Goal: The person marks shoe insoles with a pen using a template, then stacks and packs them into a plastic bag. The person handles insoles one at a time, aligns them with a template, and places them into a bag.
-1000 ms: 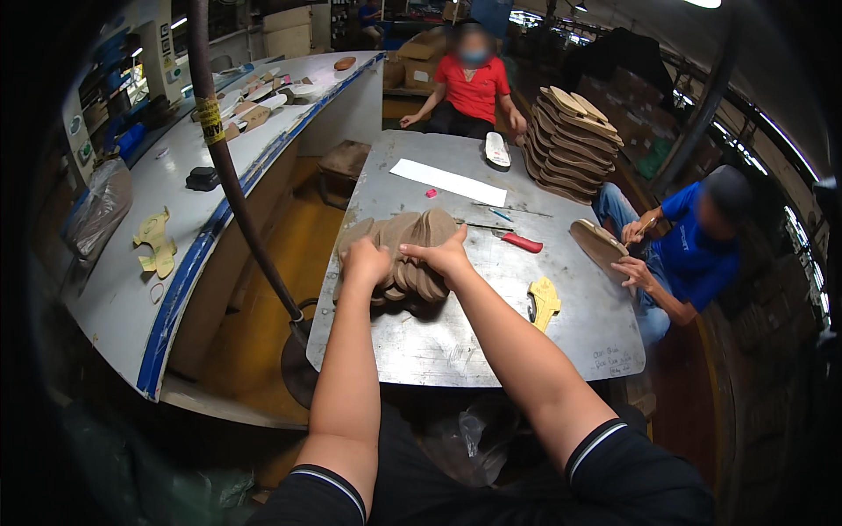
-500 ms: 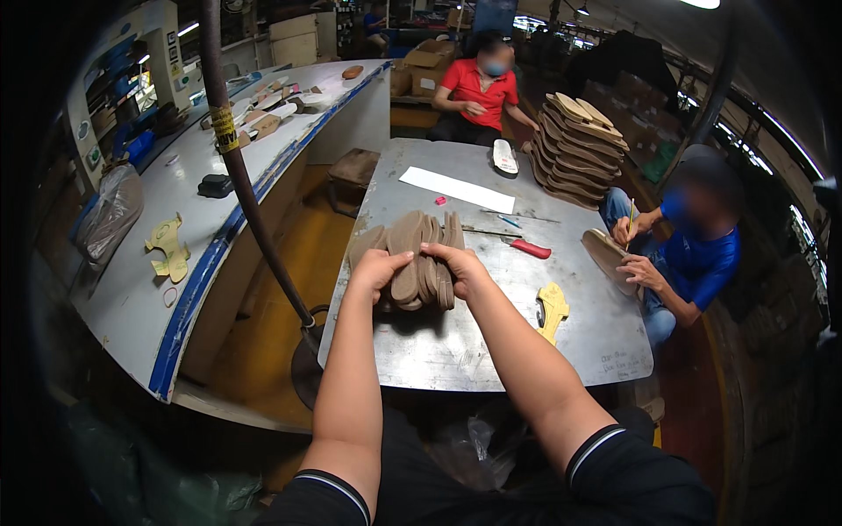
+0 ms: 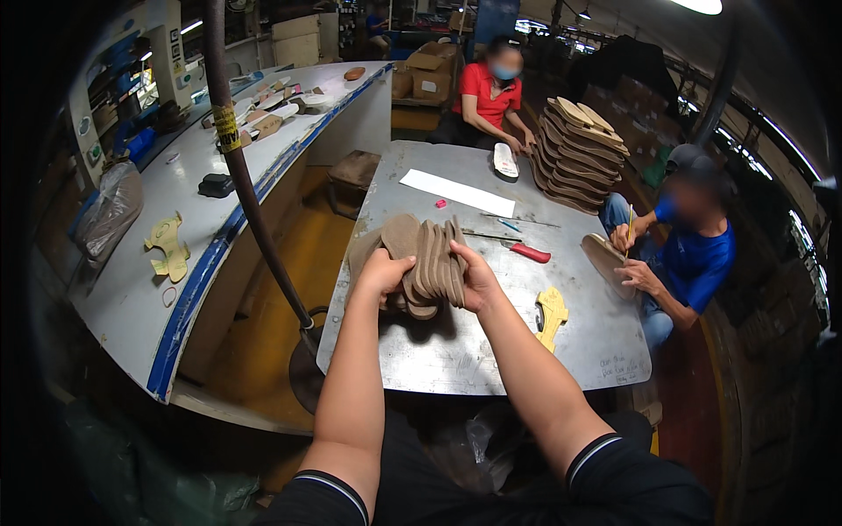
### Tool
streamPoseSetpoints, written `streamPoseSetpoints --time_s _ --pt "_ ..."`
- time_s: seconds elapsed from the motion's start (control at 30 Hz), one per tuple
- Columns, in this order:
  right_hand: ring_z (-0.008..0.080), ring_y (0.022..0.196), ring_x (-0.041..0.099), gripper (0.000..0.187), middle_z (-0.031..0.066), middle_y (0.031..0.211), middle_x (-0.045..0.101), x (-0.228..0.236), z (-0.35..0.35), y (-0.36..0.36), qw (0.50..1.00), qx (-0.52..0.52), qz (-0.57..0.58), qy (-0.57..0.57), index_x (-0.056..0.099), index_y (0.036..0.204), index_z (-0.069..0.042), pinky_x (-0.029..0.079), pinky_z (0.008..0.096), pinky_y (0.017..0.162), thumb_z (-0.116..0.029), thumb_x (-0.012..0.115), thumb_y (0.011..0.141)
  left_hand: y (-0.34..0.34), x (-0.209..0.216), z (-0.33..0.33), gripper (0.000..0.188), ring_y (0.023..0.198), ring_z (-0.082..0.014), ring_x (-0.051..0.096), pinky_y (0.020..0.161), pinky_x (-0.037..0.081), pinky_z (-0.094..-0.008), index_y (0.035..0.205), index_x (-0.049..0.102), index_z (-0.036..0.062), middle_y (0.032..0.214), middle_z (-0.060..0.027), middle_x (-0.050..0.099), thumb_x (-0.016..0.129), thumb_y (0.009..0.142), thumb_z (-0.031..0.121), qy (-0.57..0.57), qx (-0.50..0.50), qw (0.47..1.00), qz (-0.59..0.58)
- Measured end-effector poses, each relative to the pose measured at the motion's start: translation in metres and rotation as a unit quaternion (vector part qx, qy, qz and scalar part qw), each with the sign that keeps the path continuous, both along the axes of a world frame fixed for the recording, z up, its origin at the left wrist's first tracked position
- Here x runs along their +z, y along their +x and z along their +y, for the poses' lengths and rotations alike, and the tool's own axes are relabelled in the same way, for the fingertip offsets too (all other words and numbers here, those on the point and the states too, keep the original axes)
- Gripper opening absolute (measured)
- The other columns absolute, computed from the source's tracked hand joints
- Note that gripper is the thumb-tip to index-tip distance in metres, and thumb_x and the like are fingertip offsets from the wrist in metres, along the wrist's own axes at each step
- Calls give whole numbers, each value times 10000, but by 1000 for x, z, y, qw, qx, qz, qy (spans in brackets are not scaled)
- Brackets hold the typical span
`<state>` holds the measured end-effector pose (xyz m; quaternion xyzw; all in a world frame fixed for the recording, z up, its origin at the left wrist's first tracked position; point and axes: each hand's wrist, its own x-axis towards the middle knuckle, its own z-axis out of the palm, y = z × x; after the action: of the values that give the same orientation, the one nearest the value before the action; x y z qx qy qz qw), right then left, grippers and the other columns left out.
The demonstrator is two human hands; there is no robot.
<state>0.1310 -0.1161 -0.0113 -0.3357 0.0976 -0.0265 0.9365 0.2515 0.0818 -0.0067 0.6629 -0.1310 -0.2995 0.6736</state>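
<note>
Between my two hands is a fanned bundle of brown shoe insoles [image 3: 438, 257], raised a little over the metal table [image 3: 438, 355]. My left hand [image 3: 384, 273] is closed round the left side of the bundle, its thumb resting on the face of one insole. At the opposite side, my right hand [image 3: 476, 277] grips the outer insoles with its thumb near their upper ends and its fingers mostly hidden behind. The insoles overlap closely, and those at the back are partly covered.
Beyond the bundle lie a white strip [image 3: 457, 192], a red-handled knife [image 3: 531, 252] and a yellow template [image 3: 551, 317]. A tall stack of insoles [image 3: 574, 162] stands at the far right. One co-worker [image 3: 693, 237] marks a sole; another [image 3: 488, 101] sits behind the table. A pole [image 3: 254, 193] rises at left.
The insoles in my hands have spread into a wider fan, and my right hand has shifted slightly right. The co-worker in red has lowered a hand toward the tall stack.
</note>
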Motion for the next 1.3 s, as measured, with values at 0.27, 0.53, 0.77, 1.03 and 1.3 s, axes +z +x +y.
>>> streamPoseSetpoints --time_s 0.27,0.53,0.77,1.03,1.3 --pt "343 1369 694 681 182 1506 634 18 11 -54 995 -47 -78 -44 417 1677 -123 651 572 1088 -188 757 1090 -45 15 -17 450 1141 -266 780 973 652 -414 1458 626 -18 1315 -159 766 770 1042 79 -181 19 983 19" --pt "365 1362 712 619 206 1534 683 21 -50 -172 993 -50 -99 40 542 1619 -19 572 581 1184 -418 639 1156 -177 45 -49 655 1280 -275 718 1129 549 -407 1489 581 -40 1387 -177 736 812 882 42 -115 -40 974 -193" --pt "322 1447 649 755 162 1572 638 25 -46 -256 994 -68 -79 -37 421 1677 -30 544 543 1228 -176 810 1047 -257 29 -42 636 1270 -289 733 1145 548 -421 1488 600 -42 1385 -159 748 761 876 18 -209 -19 968 -137" --pt "291 1479 601 883 148 1604 583 13 -40 -293 992 -82 -80 -62 362 1705 -42 532 497 1239 -98 863 979 -278 13 -41 777 1412 -355 650 1203 528 -498 1634 469 -22 1533 -185 660 659 880 -34 -230 -104 950 183" --pt "325 1395 682 755 178 1512 670 10 -60 -296 994 -53 -89 42 453 1651 -9 566 489 1213 -119 818 999 -261 27 -46 750 1370 -392 683 1197 563 -523 1664 406 -30 1561 -261 630 592 938 -12 -332 -127 900 254"
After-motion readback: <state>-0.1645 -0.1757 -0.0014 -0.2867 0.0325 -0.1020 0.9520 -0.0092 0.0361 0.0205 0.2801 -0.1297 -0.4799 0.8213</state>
